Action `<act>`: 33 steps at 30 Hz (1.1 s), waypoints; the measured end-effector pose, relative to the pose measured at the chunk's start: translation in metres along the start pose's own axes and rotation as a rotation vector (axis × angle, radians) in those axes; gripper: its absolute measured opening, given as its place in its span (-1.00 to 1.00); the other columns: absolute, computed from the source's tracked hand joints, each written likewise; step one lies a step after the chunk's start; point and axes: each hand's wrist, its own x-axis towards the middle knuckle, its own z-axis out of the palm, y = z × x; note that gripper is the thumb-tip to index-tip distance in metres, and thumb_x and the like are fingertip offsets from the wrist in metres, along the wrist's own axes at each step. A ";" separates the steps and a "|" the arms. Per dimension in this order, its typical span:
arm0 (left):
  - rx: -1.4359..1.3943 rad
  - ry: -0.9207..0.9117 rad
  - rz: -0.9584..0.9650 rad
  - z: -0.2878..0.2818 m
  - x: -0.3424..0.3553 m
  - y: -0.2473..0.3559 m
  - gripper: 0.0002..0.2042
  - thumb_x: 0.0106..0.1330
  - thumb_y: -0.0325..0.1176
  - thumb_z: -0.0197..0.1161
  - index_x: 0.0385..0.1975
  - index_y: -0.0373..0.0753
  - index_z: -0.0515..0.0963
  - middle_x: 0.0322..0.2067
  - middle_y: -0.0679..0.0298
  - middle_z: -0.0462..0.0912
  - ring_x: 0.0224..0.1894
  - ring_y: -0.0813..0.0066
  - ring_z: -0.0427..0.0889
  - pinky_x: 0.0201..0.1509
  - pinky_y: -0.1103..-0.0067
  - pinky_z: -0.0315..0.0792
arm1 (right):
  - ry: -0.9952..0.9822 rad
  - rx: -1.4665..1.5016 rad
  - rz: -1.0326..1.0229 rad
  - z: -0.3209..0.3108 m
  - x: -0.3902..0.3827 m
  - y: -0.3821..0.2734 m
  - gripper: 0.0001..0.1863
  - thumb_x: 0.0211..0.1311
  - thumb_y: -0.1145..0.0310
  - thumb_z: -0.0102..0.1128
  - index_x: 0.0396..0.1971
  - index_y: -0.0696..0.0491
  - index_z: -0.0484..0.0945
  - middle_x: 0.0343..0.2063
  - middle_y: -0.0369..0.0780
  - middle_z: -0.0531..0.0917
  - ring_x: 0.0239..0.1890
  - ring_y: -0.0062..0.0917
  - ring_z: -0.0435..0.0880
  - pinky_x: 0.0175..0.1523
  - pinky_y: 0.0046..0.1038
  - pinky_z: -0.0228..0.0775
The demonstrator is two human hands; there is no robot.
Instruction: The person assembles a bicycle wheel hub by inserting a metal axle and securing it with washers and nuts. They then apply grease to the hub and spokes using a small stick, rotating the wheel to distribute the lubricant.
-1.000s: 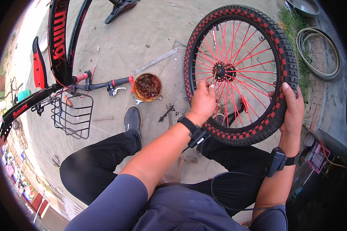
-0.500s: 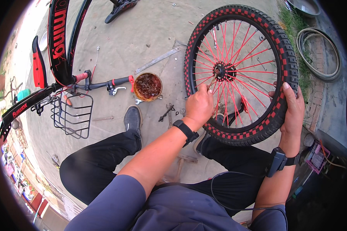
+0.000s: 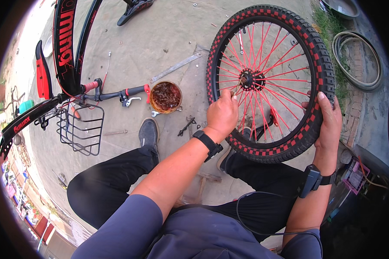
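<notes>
A bicycle wheel (image 3: pixel 326 64) with red spokes and a black-and-red checkered tyre stands tilted in front of me at the right. My right hand (image 3: pixel 328 123) grips the tyre at its lower right, thumb on the near side and fingertips showing inside the rim. Closed in a pinch, my left hand (image 3: pixel 221 113) holds a thin stick-like tool (image 3: pixel 237 88); its tip reaches the hub (image 3: pixel 257 80). The tip itself is too small to make out. To the left of that hand, a round tin (image 3: pixel 181 97) of reddish-brown grease (image 3: pixel 165 96) sits on the ground.
A black-and-red bicycle frame (image 3: pixel 66 47) with handlebar (image 3: pixel 112 94) and wire basket (image 3: pixel 84 137) lies at left. A flat metal bar (image 3: pixel 177 68) and wrenches (image 3: pixel 154 114) lie near the tin. A coiled hose (image 3: pixel 335 52) and a basin (image 3: pixel 342 6) are at far right.
My left hand has shifted slightly up and left, with the thin tool still at the hub. The right hand and wheel have barely moved.
</notes>
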 end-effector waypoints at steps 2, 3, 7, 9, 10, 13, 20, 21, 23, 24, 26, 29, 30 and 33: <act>-0.010 0.003 0.015 0.001 0.001 0.000 -0.80 0.50 -0.28 0.09 -0.06 -0.27 0.44 -0.44 -0.10 0.69 -0.32 -0.22 0.68 -0.22 0.02 0.51 | 0.014 0.001 -0.002 0.002 -0.001 -0.002 -0.65 0.39 0.23 0.32 -0.03 0.17 0.52 -0.31 -0.21 0.70 -0.37 -0.59 0.74 -0.32 -0.56 0.65; -0.020 0.004 0.022 0.001 0.003 0.001 -0.80 0.50 -0.28 0.09 -0.07 -0.27 0.44 -0.44 -0.09 0.69 -0.32 -0.22 0.68 -0.22 0.03 0.51 | 0.020 0.002 -0.003 0.003 -0.001 -0.002 -0.65 0.39 0.24 0.32 -0.03 0.17 0.52 -0.31 -0.21 0.71 -0.37 -0.59 0.74 -0.32 -0.56 0.65; -0.075 -0.025 0.047 0.000 0.006 0.001 -0.81 0.50 -0.27 0.09 -0.08 -0.25 0.47 -0.42 -0.07 0.69 -0.32 -0.19 0.68 -0.21 0.06 0.52 | 0.002 0.010 0.008 0.001 0.001 0.000 -0.66 0.40 0.24 0.32 -0.04 0.17 0.52 -0.31 -0.21 0.71 -0.38 -0.58 0.75 -0.33 -0.56 0.65; -0.095 -0.029 0.055 -0.002 0.007 -0.001 -0.81 0.50 -0.27 0.09 -0.09 -0.24 0.48 -0.41 -0.06 0.69 -0.31 -0.18 0.68 -0.21 0.08 0.52 | 0.004 0.016 0.009 0.001 0.001 0.000 -0.67 0.40 0.25 0.32 -0.05 0.17 0.51 -0.31 -0.20 0.71 -0.38 -0.57 0.75 -0.33 -0.56 0.66; -0.107 -0.032 0.059 -0.003 0.007 -0.003 -0.81 0.50 -0.27 0.10 -0.09 -0.24 0.48 -0.41 -0.05 0.70 -0.30 -0.17 0.69 -0.21 0.08 0.52 | 0.006 0.015 0.006 0.001 0.001 0.000 -0.67 0.40 0.25 0.32 -0.05 0.17 0.51 -0.31 -0.20 0.71 -0.38 -0.57 0.75 -0.33 -0.56 0.66; -0.078 -0.027 0.090 -0.005 0.008 -0.009 -0.81 0.50 -0.26 0.10 -0.08 -0.23 0.48 -0.43 -0.02 0.70 -0.30 -0.16 0.69 -0.21 0.09 0.52 | 0.009 0.011 0.001 0.000 0.001 0.000 -0.67 0.40 0.25 0.32 -0.05 0.17 0.51 -0.31 -0.21 0.71 -0.37 -0.57 0.76 -0.32 -0.56 0.66; -0.022 -0.063 0.069 -0.014 0.012 -0.024 -0.83 0.52 -0.28 0.09 -0.07 -0.21 0.47 -0.48 0.12 0.71 -0.34 -0.01 0.72 -0.24 0.18 0.54 | 0.002 -0.001 -0.004 0.000 0.002 0.003 -0.64 0.39 0.22 0.33 -0.03 0.18 0.52 -0.29 -0.21 0.71 -0.35 -0.57 0.76 -0.32 -0.55 0.66; -0.018 -0.066 0.067 -0.015 0.017 -0.024 -0.84 0.52 -0.28 0.09 -0.07 -0.21 0.47 -0.48 0.13 0.71 -0.35 0.01 0.73 -0.25 0.18 0.54 | 0.002 -0.007 -0.006 -0.001 0.002 0.003 -0.64 0.39 0.22 0.33 -0.03 0.18 0.53 -0.28 -0.21 0.71 -0.35 -0.57 0.76 -0.32 -0.55 0.66; -0.015 -0.080 0.084 -0.015 0.022 -0.023 -0.85 0.52 -0.29 0.09 -0.08 -0.20 0.46 -0.48 0.13 0.71 -0.37 0.01 0.72 -0.26 0.18 0.54 | 0.010 -0.013 -0.005 -0.001 0.002 0.002 -0.63 0.39 0.21 0.33 -0.03 0.18 0.53 -0.28 -0.21 0.71 -0.35 -0.57 0.76 -0.32 -0.55 0.66; -0.013 -0.087 0.102 -0.015 0.023 -0.023 -0.85 0.52 -0.29 0.09 -0.08 -0.20 0.46 -0.48 0.13 0.71 -0.38 -0.01 0.72 -0.26 0.17 0.54 | 0.012 -0.013 -0.004 -0.001 0.002 0.002 -0.63 0.39 0.21 0.33 -0.03 0.18 0.53 -0.28 -0.20 0.71 -0.35 -0.56 0.76 -0.32 -0.55 0.65; 0.013 -0.072 0.145 -0.016 0.026 -0.024 -0.86 0.51 -0.29 0.09 -0.09 -0.19 0.46 -0.48 0.10 0.70 -0.39 -0.05 0.71 -0.27 0.15 0.53 | 0.016 -0.012 0.000 0.001 0.002 0.001 -0.63 0.39 0.21 0.33 -0.03 0.18 0.53 -0.27 -0.20 0.71 -0.35 -0.56 0.76 -0.32 -0.55 0.65; 0.083 -0.033 0.204 -0.015 0.031 -0.026 -0.87 0.51 -0.28 0.10 -0.10 -0.16 0.46 -0.48 0.06 0.70 -0.39 -0.11 0.69 -0.30 0.10 0.51 | 0.020 -0.007 0.001 0.000 0.003 0.002 -0.64 0.39 0.22 0.32 -0.03 0.19 0.53 -0.27 -0.20 0.71 -0.35 -0.55 0.76 -0.31 -0.54 0.66; 0.102 -0.037 0.215 -0.015 0.033 -0.025 -0.87 0.50 -0.28 0.11 -0.10 -0.15 0.46 -0.47 0.05 0.70 -0.39 -0.12 0.68 -0.31 0.08 0.50 | 0.021 -0.006 0.001 -0.001 0.003 0.003 -0.64 0.39 0.22 0.32 -0.03 0.19 0.53 -0.26 -0.20 0.71 -0.35 -0.55 0.76 -0.31 -0.54 0.66; 0.135 -0.025 0.259 -0.019 0.038 -0.026 -0.87 0.49 -0.27 0.11 -0.11 -0.14 0.46 -0.47 0.03 0.69 -0.39 -0.16 0.67 -0.34 0.05 0.49 | 0.007 -0.001 0.008 -0.002 0.003 0.003 -0.64 0.40 0.23 0.32 -0.02 0.19 0.53 -0.25 -0.19 0.71 -0.34 -0.54 0.76 -0.31 -0.53 0.66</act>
